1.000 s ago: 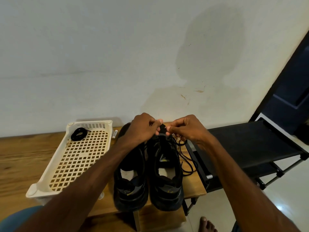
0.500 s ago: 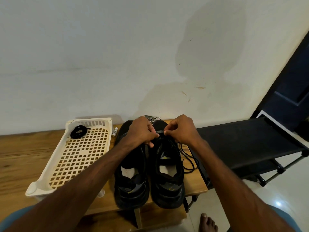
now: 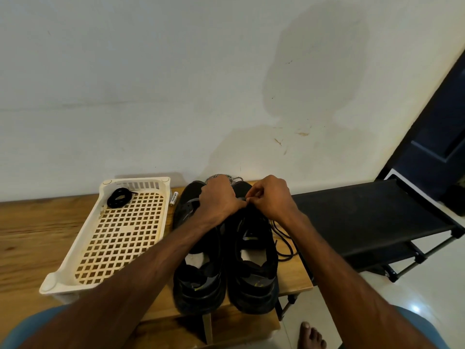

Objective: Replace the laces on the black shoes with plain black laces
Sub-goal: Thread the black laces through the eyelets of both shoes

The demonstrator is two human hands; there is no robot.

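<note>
two black shoes stand side by side on the wooden counter, heels toward the person, toes toward the wall. the left hand and the right hand meet over the front of the right shoe, fingertips touching, both curled into a tight pinch on a plain black lace at the eyelets (the exact bit held is hidden between the fingers, so how much lace each has is hard to tell). the loose part of that lace trails off the right shoe's right side and lies in loops on the counter. the left shoe sits just beside it, partly under the left forearm. behind the hands, by the wall, a speckled black-and-white lace peeks out. left of the shoes sits a cream plastic basket with a gridded floor, and a coiled black lace lies in its far corner. a small white tube lies between basket and left shoe. right of the counter stands a black rack.
</note>
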